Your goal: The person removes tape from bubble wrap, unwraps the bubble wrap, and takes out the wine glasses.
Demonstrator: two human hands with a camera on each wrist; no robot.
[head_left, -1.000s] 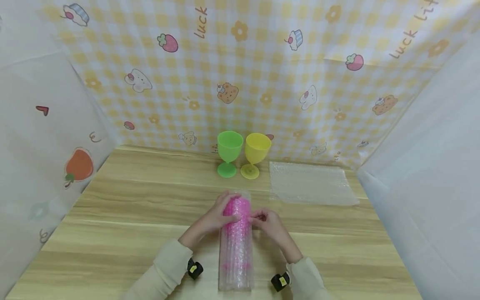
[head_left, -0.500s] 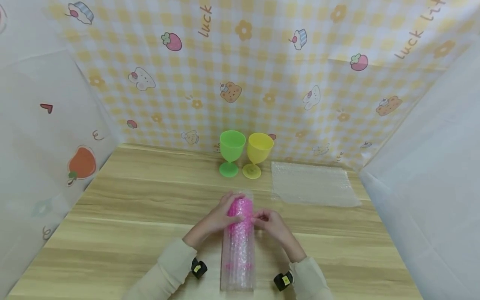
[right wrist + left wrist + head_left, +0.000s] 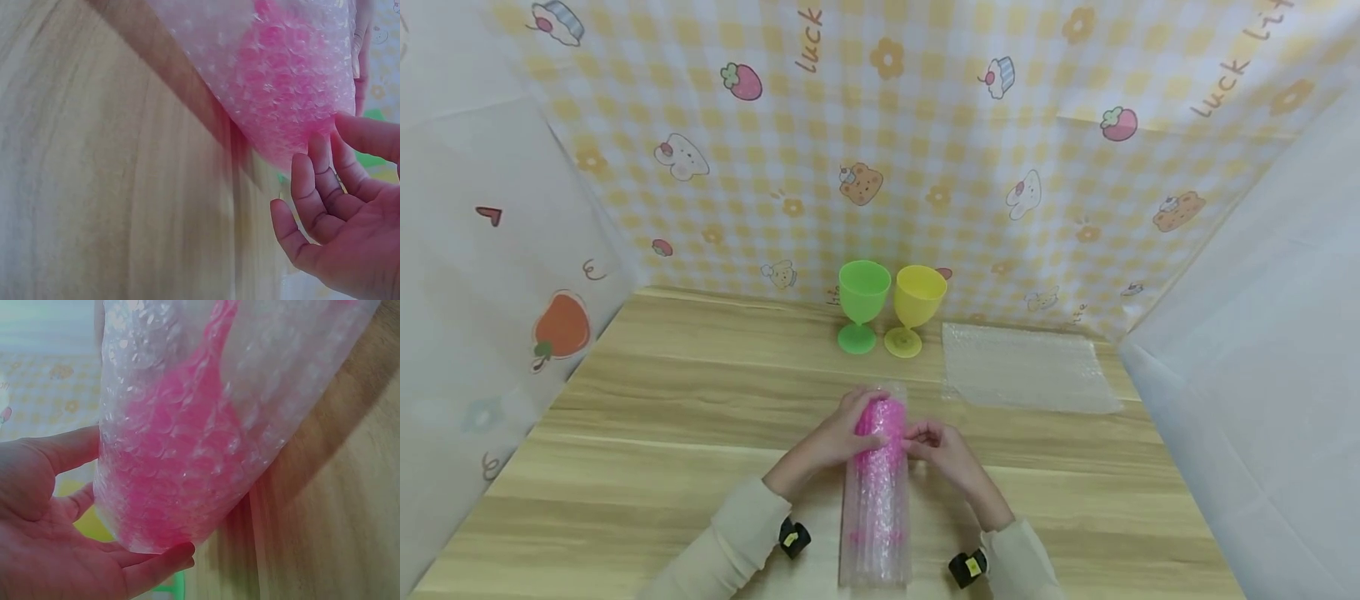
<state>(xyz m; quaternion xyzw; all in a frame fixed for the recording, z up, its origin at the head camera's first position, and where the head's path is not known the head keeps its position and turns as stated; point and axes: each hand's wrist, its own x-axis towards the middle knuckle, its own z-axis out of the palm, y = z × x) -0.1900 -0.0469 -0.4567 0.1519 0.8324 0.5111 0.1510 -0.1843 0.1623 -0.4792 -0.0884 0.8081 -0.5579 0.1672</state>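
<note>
A pink goblet [image 3: 883, 417] lies rolled inside clear bubble wrap [image 3: 876, 517], lengthwise in front of the person. Its bowl and narrow stem show through the wrap in the left wrist view. My left hand [image 3: 842, 429] curls round the bowl end from the left, thumb on top and fingers over the far end. On the right side, my right hand [image 3: 946, 454] pinches the wrap's edge between thumb and fingertips. In the right wrist view the other fingers of this right hand [image 3: 350, 219] are loosely bent beside the wrap.
A green goblet [image 3: 863, 292] and a yellow goblet [image 3: 919, 296] stand upright at the back of the wooden table [image 3: 700, 375]. Right of them, a flat sheet of bubble wrap [image 3: 1026, 367] lies on the table. A checked cloth [image 3: 745, 192] hangs behind.
The head view has shifted slightly. Both hands keep almost the same hold on the wrapped goblet, and its near end sits a touch lower in view.
</note>
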